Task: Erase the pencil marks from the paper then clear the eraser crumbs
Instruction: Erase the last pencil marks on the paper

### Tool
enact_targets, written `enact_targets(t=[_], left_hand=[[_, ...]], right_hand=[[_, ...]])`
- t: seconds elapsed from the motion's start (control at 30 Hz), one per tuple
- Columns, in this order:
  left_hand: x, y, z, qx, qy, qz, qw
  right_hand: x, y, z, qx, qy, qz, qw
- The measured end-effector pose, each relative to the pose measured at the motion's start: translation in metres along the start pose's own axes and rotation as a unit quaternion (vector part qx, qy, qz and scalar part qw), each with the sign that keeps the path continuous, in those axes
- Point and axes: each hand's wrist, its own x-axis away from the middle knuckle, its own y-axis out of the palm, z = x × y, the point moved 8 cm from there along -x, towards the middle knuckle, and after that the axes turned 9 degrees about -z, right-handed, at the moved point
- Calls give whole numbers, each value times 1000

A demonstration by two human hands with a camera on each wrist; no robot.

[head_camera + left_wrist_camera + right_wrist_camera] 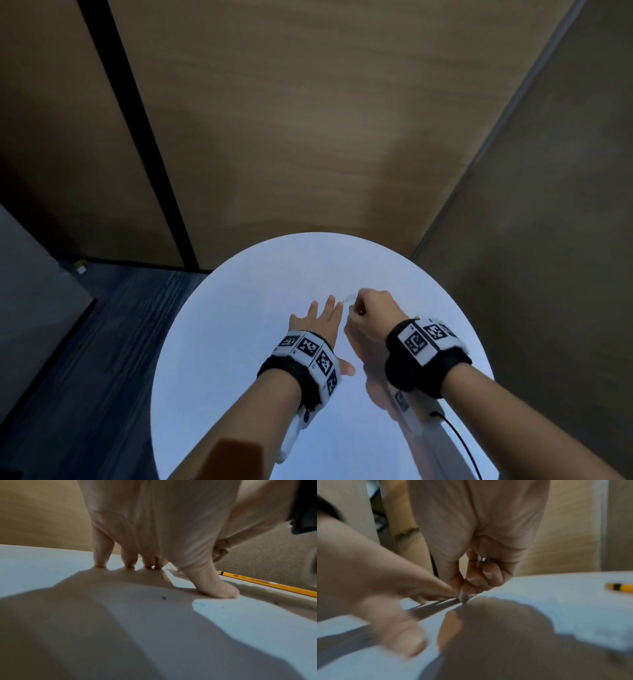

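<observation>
1. Wood-grain wall panels (pixel 274 137) are rising behind a round white table (pixel 239 342), with dark carpet (pixel 102 342) lying off to its left.
2. At the centre of it, the right hand (pixel 371 313) is curling its fingers (pixel 489 574) and thumb around a small grey eraser (pixel 463 599), whose tip is touching the surface (the wrist view is blurred, so its exact shape is hard to make out).
3. Just beside it, the left hand (pixel 317 320) is lying flat with straight, spread fingers (pixel 101 555), its fingertips and thumb (pixel 212 586) pressing down and holding nothing.
4. White paper (pixel 223 615) is lying under both hands; against the white table its edges are hard to tell, though a corner is showing near the left fingertips in the left wrist view.
5. A few small dark specks (pixel 163 598), seemingly crumbs, are sitting on the sheet beneath the left palm.
6. Faint grey marks (pixel 349 297) are showing between the two hands in the head view.
7. Further out, a yellow pencil (pixel 267 584) printed MONGOL is lying on the table to the right of the hands, touched by neither.
8. Both wrists are wearing black bands with black-and-white square markers (pixel 310 353).
</observation>
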Motion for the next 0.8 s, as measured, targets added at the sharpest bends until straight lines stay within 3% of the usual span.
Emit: enact_targets(t=[0.07,0.23,0.4,0.6,0.8], left_hand=[[0,-2,0,-1,0,2,1000],[1,0,-1,-3,0,9,1000],[1,0,-1,-3,3,9,1000],[1,-2,-2,7,0,21,1000],[5,-1,-4,14,16,23,1000]], right_hand=[[5,14,-4,1,-21,-31,999],[-6,-10,12,-15,38,51,998],[8,9,5,-28,-3,-21,999],[2,-11,20,-32,63,33,997],[14,3,13,-61,-27,-20,998]])
